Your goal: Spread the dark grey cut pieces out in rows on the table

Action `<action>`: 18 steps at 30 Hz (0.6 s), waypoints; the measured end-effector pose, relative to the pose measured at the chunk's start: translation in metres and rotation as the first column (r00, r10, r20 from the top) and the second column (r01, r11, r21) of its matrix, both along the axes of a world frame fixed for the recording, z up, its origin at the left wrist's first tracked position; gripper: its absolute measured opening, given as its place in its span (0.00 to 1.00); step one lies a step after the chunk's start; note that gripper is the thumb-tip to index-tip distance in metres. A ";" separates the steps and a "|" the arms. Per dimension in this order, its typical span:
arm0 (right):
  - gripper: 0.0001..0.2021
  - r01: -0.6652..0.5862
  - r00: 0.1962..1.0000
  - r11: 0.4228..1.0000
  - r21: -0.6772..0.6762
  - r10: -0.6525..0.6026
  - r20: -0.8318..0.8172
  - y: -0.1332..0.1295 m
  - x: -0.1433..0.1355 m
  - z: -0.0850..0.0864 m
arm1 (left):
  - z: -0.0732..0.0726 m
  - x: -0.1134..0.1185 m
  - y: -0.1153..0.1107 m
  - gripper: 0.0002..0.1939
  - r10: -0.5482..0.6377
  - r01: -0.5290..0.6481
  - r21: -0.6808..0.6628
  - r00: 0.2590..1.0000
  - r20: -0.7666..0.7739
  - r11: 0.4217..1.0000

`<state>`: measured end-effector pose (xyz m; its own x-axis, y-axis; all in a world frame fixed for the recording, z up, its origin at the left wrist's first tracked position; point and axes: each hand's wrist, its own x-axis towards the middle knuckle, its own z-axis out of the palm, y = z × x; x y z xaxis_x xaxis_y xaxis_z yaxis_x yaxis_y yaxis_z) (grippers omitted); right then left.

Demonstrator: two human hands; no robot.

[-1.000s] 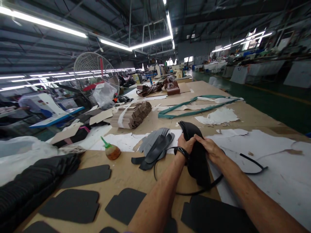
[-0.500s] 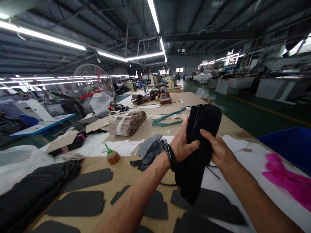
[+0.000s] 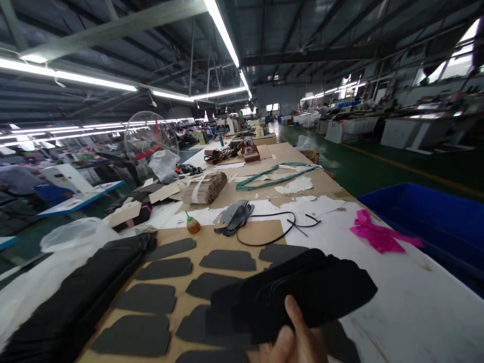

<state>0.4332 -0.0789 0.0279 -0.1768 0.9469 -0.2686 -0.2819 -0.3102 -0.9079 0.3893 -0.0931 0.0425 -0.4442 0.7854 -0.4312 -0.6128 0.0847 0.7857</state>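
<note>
My blurred fingers (image 3: pixel 296 313) press against a fanned stack of matte black, flat pieces (image 3: pixel 302 282) above the near part of the table (image 3: pixel 408 297); I can't tell which hand's they are, or their grip underneath. Smooth dark-grey, notched panels (image 3: pixel 132 335) lie to the left.

Right: open white stretch of the table (image 3: pixel 412 302) between the raised black pieces (image 3: pixel 302 282) and the blue bin (image 3: pixel 434 212), interrupted by magenta cloth (image 3: pixel 378 234) | Left: long black stack (image 3: pixel 75 297), barring low passage | Centre: narrow brown channels between flat dark panels (image 3: pixel 229 260) | Beyond: looped black cord (image 3: pixel 259 245), grey strips (image 3: pixel 234 218), spouted bottle (image 3: pixel 192 225)
</note>
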 end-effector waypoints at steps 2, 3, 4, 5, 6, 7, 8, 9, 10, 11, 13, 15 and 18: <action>0.24 0.016 1.000 1.000 -0.026 -0.015 0.009 -0.026 -0.005 -0.006 | -0.010 -0.002 -0.027 0.20 0.030 -0.029 -0.025 0.999 0.011 0.999; 0.25 0.036 0.999 0.998 -0.047 -0.036 0.002 -0.036 -0.007 -0.007 | -0.012 -0.004 -0.036 0.20 0.040 -0.039 -0.026 0.999 0.028 0.999; 0.25 0.045 0.999 0.997 -0.060 -0.045 -0.002 -0.045 -0.008 -0.008 | -0.012 -0.007 -0.043 0.20 0.047 -0.046 -0.019 0.997 0.062 0.999; 0.26 0.055 0.998 0.995 -0.079 -0.056 -0.011 -0.052 -0.007 -0.008 | -0.010 -0.011 -0.049 0.19 0.052 -0.051 -0.008 0.992 0.112 0.999; 0.26 0.070 0.997 0.992 -0.108 -0.072 -0.017 -0.058 -0.004 -0.009 | -0.008 -0.016 -0.053 0.18 0.052 -0.053 0.003 0.983 0.174 0.999; 0.25 0.101 0.994 0.984 -0.143 -0.105 -0.016 -0.063 0.002 -0.010 | -0.006 -0.021 -0.057 0.17 0.051 -0.055 0.011 0.969 0.243 0.998; 0.24 0.147 0.988 0.973 -0.179 -0.151 -0.007 -0.067 0.010 -0.012 | -0.004 -0.027 -0.060 0.16 0.061 -0.067 0.010 0.952 0.300 0.998; 0.23 0.208 0.977 0.956 -0.209 -0.211 0.010 -0.070 0.020 -0.013 | -0.003 -0.034 -0.064 0.15 0.079 -0.083 -0.003 0.939 0.335 0.997; 0.22 0.285 0.958 0.936 -0.205 -0.284 0.034 -0.073 0.030 -0.015 | -0.002 -0.041 -0.068 0.15 0.096 -0.093 -0.025 0.935 0.342 0.995; 0.20 0.348 0.937 0.920 -0.181 -0.345 0.048 -0.075 0.040 -0.017 | -0.003 -0.047 -0.073 0.14 0.106 -0.095 -0.049 0.936 0.337 0.994; 0.20 0.449 0.893 0.886 -0.115 -0.443 0.079 -0.079 0.057 -0.021 | -0.008 -0.058 -0.082 0.13 0.105 -0.080 -0.091 0.946 0.308 0.993; 0.22 0.480 0.871 0.872 -0.093 -0.460 0.175 -0.083 0.064 -0.026 | -0.014 -0.065 -0.092 0.12 0.108 -0.074 -0.127 0.952 0.288 0.989; 0.25 0.423 0.845 0.903 -0.071 -0.365 0.391 -0.088 0.064 -0.037 | -0.022 -0.071 -0.106 0.13 0.155 -0.114 -0.179 0.960 0.234 0.977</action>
